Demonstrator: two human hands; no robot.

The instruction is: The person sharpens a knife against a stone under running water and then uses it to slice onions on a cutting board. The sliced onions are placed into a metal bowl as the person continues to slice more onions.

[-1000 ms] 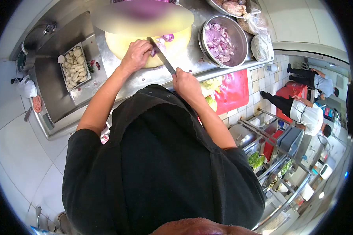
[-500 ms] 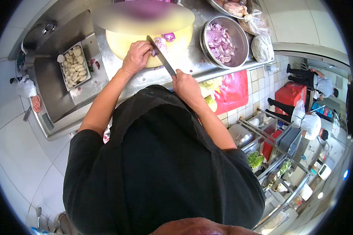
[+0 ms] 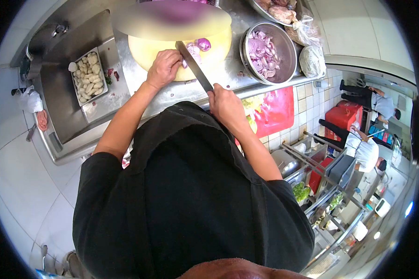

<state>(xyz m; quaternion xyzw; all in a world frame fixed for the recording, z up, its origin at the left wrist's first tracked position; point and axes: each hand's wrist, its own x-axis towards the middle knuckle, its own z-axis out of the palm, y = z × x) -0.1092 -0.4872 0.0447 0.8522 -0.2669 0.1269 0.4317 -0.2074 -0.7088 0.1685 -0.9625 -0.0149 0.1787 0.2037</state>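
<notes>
My right hand (image 3: 225, 104) is wrapped round the handle of a long kitchen knife (image 3: 198, 70). Its blade lies across the near part of a round yellow cutting board (image 3: 144, 52). Close against the blade's left side, my left hand (image 3: 165, 69) has its fingers curled down on a red onion, mostly hidden under them; a purple bit shows at the fingertips. Cut onion slices (image 3: 192, 52) lie just right of the blade, with a purple onion piece (image 3: 203, 44) beyond them. A blurred oval covers the board's far part.
Right of the board stands a steel bowl (image 3: 287, 56) with sliced red onion. Plastic bags (image 3: 313, 61) sit beside it. At left, a sink (image 3: 70, 123) holds a tray of pale peeled pieces (image 3: 89, 80). A red board (image 3: 279, 111) is below the counter edge. Two people stand far right.
The knife's blade has tilted, showing more of its flat side, and my right hand has shifted slightly right. My left hand stays beside the blade. The whole view has moved a little.
</notes>
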